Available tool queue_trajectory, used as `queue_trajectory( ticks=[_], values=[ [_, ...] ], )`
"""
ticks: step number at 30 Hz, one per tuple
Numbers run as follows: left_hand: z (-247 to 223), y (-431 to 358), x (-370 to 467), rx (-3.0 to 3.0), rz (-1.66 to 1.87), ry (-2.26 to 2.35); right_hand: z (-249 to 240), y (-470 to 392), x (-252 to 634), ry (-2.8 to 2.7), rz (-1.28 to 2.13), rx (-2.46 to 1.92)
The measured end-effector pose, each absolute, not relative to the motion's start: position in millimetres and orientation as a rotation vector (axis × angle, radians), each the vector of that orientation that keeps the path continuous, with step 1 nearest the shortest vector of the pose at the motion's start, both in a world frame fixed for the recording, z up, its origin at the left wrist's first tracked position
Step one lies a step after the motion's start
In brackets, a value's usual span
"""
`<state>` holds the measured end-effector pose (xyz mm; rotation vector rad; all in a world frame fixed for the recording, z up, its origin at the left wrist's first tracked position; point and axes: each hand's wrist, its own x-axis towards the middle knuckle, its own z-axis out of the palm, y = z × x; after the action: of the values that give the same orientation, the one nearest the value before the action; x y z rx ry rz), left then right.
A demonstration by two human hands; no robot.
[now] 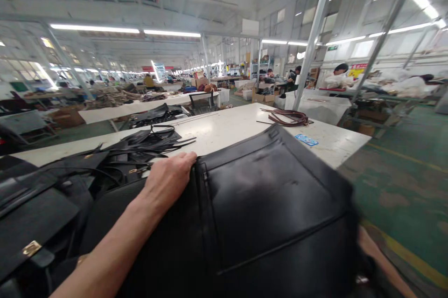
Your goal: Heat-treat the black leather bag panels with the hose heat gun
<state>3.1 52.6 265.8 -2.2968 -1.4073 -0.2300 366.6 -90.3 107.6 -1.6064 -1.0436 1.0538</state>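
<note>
A large black leather bag (273, 195) with a stitched pocket panel fills the front of the view, tilted and slightly blurred at its right side. My left hand (173, 169) is closed over its upper left edge, knuckles up. At the bag's right side, my right hand (367, 242) is mostly hidden behind the leather; the wrist and forearm show, but the fingers do not. To the left lies a heap of black bags (38, 214) with straps and gold-coloured clasps (32, 248).
On the pale worktable (217, 125) lie a bundle of brown straps (287, 117) and a small blue tag (306, 140). Metal posts (317, 32) rise beyond its edge. A white bin (318, 107) stands behind it, and several people work at farther tables.
</note>
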Motion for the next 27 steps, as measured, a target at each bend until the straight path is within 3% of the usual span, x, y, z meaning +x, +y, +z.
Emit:
queue_trajectory(
  ticks=[6,10,15,27],
  values=[
    [180.9,83.4,-28.8,-2.348,-0.09,-1.455,99.6,-109.7,349.3,-0.875,1.194,-1.514],
    [116.5,48.8,2.2,-2.498,-0.308,-1.414,94.7,-109.0,340.5,-0.906,1.225,-1.546],
    [36.3,-1.4,46.1,-2.866,-0.263,-1.327,95.5,-113.3,329.7,-1.032,1.312,-1.502],
    [16.7,-0.6,44.4,-2.8,-0.293,-1.477,107.2,-70.8,259.5,-1.354,1.499,-1.343]
  ],
)
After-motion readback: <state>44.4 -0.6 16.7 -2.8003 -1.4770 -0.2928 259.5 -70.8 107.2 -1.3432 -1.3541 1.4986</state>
